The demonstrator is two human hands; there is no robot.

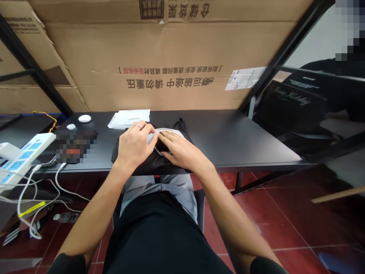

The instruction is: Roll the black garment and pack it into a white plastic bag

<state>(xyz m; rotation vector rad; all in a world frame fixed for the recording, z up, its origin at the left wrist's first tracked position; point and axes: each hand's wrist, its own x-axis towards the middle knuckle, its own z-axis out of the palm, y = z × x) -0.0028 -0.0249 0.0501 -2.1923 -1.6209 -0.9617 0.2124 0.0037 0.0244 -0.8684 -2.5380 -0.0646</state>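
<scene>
A black soft item (148, 161), perhaps a bag or a piece of clothing, lies at the table's front edge beneath both hands. A white, thin-edged piece (173, 131) curves across its top around a dark gap. My left hand (135, 142), with a ring on one finger, has its thumb and forefinger closed together at the left end of this white piece. My right hand (181, 148) lies over its right part, fingers stretched out and thumb apart, fingertips near the left ones. A black strap-like part (180, 124) sticks up behind. The hands hide much of the item.
White sheets (129, 118) lie behind the left hand, with a white rounded case (84, 118) further left. A power strip (27, 158) with white cables stands at far left. Cardboard (159, 49) walls the back; a black frame post (273, 64) rises right.
</scene>
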